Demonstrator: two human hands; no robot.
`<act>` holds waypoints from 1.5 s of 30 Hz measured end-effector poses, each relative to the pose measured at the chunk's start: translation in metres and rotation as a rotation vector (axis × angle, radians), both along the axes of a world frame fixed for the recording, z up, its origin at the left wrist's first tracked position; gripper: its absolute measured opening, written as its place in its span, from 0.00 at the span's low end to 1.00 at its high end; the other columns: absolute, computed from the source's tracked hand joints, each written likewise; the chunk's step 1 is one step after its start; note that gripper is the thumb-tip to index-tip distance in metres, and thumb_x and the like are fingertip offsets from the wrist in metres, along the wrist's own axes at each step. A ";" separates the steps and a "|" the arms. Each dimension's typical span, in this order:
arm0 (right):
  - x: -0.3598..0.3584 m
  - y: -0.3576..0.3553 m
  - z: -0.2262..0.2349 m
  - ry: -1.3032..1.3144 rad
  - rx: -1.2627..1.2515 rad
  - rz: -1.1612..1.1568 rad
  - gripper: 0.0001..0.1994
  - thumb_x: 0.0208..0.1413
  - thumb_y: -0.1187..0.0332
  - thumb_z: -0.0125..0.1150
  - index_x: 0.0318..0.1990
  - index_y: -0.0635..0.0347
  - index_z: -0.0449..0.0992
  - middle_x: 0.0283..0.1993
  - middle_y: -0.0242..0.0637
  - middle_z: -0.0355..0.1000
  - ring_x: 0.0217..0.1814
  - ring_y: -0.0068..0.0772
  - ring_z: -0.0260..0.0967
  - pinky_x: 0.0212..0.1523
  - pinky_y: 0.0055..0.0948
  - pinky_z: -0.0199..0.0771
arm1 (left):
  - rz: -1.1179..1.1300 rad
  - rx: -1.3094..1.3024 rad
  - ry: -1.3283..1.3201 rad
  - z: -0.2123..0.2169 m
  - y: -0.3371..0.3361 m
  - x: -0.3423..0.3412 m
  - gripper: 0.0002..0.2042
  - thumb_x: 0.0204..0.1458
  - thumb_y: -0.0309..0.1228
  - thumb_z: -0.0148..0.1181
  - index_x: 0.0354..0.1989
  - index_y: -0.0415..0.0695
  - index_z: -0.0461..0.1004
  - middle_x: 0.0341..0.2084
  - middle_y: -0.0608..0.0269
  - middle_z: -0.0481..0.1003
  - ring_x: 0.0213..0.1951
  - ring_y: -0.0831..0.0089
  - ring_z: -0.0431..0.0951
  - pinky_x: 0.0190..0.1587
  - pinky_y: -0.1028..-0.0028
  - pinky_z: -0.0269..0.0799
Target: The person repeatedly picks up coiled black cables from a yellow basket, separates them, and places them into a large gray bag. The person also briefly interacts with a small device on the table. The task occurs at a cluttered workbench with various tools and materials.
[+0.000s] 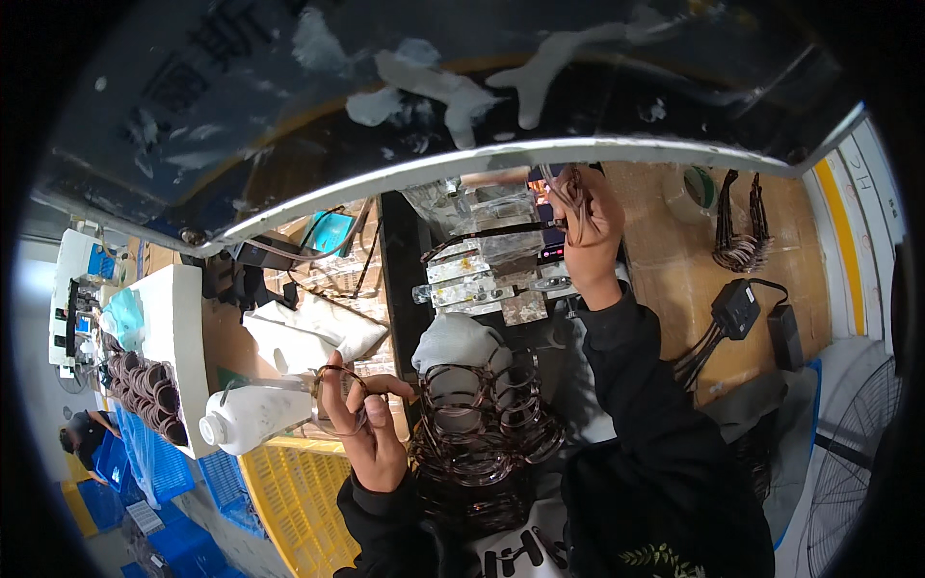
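Observation:
My left hand (374, 433) is closed on a brown eyeglass frame (339, 416), its fingers around the rims, beside a white bottle (252, 414). Farther up on the right, my right hand (590, 226) pinches a slender brown piece (570, 197) that looks like an eyeglass temple; the overhanging panel is close above it. Next to that hand sits a metal fixture (511, 289), with a dark slender temple (482, 239) lying across it. Below, many brown eyeglass frames (482, 462) are heaped in front of my body, some against a grey rounded pad (453, 339).
A dark panel (241, 183) with a pale edge overhangs the bench. On the right are a bundle of temples (740, 246), a tape roll (692, 193), a black power adapter (736, 308) and a fan (853, 472). A yellow crate (299, 501) stands lower left; another person (89, 433) is beyond.

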State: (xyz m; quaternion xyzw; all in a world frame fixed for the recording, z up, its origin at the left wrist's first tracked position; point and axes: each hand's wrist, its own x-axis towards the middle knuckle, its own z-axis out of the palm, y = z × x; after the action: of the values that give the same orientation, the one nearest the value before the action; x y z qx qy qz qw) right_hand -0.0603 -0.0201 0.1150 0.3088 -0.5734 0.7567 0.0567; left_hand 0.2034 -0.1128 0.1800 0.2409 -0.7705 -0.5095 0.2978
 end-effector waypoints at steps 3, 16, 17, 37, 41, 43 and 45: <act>-0.002 -0.002 -0.003 0.036 -0.039 -0.072 0.09 0.61 0.71 0.47 0.44 0.66 0.70 0.33 0.31 0.69 0.32 0.17 0.63 0.33 0.18 0.64 | 0.026 0.189 0.057 0.006 0.001 -0.006 0.27 0.61 0.43 0.36 0.62 0.37 0.45 0.23 0.56 0.70 0.29 0.72 0.70 0.39 0.72 0.65; 0.094 0.020 0.049 0.516 0.223 0.199 0.18 0.39 0.84 0.58 0.42 0.64 0.72 0.24 0.38 0.70 0.20 0.34 0.69 0.18 0.28 0.66 | -0.237 0.154 0.188 0.034 0.015 -0.036 0.36 0.50 0.31 0.59 0.62 0.38 0.43 0.38 0.48 0.70 0.37 0.69 0.71 0.40 0.73 0.67; 0.098 0.022 0.051 0.463 0.242 0.238 0.17 0.39 0.82 0.60 0.41 0.63 0.72 0.27 0.38 0.71 0.21 0.35 0.70 0.19 0.28 0.67 | -0.282 0.160 0.174 0.036 0.013 -0.035 0.36 0.47 0.19 0.57 0.62 0.39 0.41 0.42 0.45 0.70 0.41 0.68 0.71 0.44 0.72 0.66; 0.098 0.113 0.071 0.515 0.675 0.269 0.09 0.35 0.75 0.68 0.28 0.60 0.76 0.24 0.31 0.69 0.19 0.29 0.68 0.20 0.23 0.67 | -0.547 0.097 -0.469 0.016 -0.020 -0.013 0.41 0.38 0.26 0.71 0.60 0.36 0.52 0.28 0.65 0.67 0.30 0.79 0.64 0.35 0.79 0.64; 0.072 0.120 0.084 0.279 0.376 0.205 0.04 0.49 0.72 0.56 0.26 0.62 0.74 0.22 0.31 0.68 0.19 0.24 0.65 0.19 0.20 0.63 | -0.447 -0.137 -0.435 0.013 -0.025 -0.013 0.39 0.39 0.24 0.70 0.60 0.35 0.52 0.25 0.64 0.67 0.28 0.79 0.65 0.32 0.79 0.65; 0.054 0.097 0.066 0.050 0.192 0.136 0.05 0.52 0.71 0.52 0.31 0.63 0.72 0.23 0.28 0.67 0.19 0.20 0.62 0.18 0.17 0.58 | -0.417 -0.158 -0.365 0.011 -0.025 -0.016 0.37 0.40 0.22 0.68 0.59 0.35 0.53 0.24 0.65 0.67 0.26 0.79 0.65 0.33 0.79 0.65; 0.032 0.067 0.043 -0.181 -0.002 0.069 0.07 0.56 0.70 0.48 0.36 0.64 0.71 0.24 0.26 0.65 0.19 0.16 0.58 0.18 0.14 0.52 | -0.306 0.018 -0.344 0.009 -0.024 -0.015 0.31 0.43 0.19 0.60 0.58 0.36 0.54 0.25 0.64 0.66 0.27 0.78 0.65 0.33 0.79 0.63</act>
State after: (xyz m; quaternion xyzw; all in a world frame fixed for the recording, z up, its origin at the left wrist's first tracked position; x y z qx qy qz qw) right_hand -0.0283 0.0465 0.1583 0.2586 -0.5645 0.7836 -0.0210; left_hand 0.1882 -0.1370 0.1890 0.2070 -0.8329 -0.5071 0.0793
